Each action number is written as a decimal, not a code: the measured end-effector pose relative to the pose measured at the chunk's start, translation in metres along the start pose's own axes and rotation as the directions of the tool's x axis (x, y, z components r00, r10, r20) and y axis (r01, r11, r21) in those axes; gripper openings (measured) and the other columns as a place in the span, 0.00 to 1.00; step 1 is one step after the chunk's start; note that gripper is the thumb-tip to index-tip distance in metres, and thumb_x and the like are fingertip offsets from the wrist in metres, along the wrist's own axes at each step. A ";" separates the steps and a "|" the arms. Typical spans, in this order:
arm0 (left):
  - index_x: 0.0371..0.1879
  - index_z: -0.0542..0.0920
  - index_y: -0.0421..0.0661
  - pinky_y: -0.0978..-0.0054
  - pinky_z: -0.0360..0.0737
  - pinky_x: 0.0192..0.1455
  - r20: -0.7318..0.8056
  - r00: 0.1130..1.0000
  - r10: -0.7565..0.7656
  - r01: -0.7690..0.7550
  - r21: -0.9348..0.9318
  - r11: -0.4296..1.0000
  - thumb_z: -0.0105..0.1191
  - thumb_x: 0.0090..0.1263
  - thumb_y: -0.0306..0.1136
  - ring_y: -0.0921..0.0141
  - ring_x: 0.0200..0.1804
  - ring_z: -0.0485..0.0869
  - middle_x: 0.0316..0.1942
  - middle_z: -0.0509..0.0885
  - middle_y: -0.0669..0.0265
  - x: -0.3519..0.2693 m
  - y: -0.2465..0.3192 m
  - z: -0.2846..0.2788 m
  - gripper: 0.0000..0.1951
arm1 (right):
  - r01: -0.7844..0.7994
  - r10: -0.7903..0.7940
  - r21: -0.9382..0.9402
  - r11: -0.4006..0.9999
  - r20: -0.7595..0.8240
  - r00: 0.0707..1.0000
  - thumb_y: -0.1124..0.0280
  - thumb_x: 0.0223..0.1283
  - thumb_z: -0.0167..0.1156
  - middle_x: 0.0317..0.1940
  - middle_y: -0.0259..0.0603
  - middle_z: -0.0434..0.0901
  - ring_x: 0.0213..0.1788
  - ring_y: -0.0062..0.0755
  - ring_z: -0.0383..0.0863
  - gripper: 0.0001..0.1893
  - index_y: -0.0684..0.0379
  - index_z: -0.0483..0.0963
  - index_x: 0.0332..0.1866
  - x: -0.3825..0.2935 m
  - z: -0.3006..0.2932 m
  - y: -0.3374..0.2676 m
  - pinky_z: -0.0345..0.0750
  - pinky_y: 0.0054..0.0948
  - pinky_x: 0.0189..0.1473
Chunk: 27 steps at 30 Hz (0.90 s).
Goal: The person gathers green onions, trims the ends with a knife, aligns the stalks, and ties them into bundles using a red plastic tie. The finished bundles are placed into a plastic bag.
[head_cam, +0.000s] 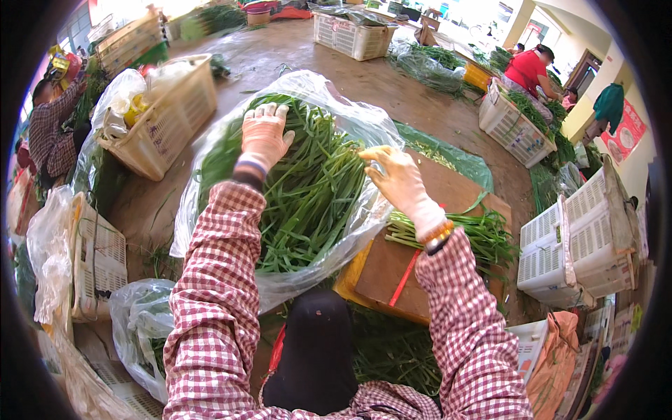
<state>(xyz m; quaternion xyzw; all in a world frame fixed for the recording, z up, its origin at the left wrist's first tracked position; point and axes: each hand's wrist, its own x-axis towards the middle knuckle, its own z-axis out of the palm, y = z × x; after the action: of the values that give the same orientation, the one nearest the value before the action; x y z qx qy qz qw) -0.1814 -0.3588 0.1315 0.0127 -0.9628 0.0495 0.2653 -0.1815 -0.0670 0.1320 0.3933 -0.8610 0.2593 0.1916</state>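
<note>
Both my hands wear pale gloves. Palm down, my left hand [266,134] lies on the left part of a large heap of long green leafy stalks [310,194]. The heap fills a clear plastic bag [367,118], its rim folded out around it. At the heap's right edge is my right hand [396,176], thumb and forefinger apart beside the stalk ends, with nothing plainly held. Below my right wrist, a small bunch of green stalks [480,233] rests on a brown board [391,275] with a red strap [404,278] across it.
White plastic crates stand at left [173,126], right [577,236] and far back [352,34]. A bagged bundle of greens [144,320] sits by my left arm. Green sheeting [446,157] lies behind the board. Other people work at far left [52,126] and upper right [527,73].
</note>
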 end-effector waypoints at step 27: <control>0.66 0.70 0.39 0.75 0.58 0.72 0.526 0.850 0.019 0.404 -0.675 0.618 0.35 0.78 0.58 0.74 0.66 0.69 0.64 0.75 0.63 0.126 -0.089 0.151 0.33 | -0.768 0.475 0.455 0.450 0.607 0.637 0.67 0.68 0.49 0.55 0.44 0.79 0.60 0.35 0.74 0.18 0.58 0.74 0.60 0.059 0.163 0.181 0.68 0.32 0.64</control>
<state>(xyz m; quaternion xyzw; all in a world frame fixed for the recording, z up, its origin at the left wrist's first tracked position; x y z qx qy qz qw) -0.3617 -0.4626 0.0745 0.0182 -0.9176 -0.3970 -0.0007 -0.3796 -0.0976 -0.0189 0.1242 -0.8039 0.5226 -0.2553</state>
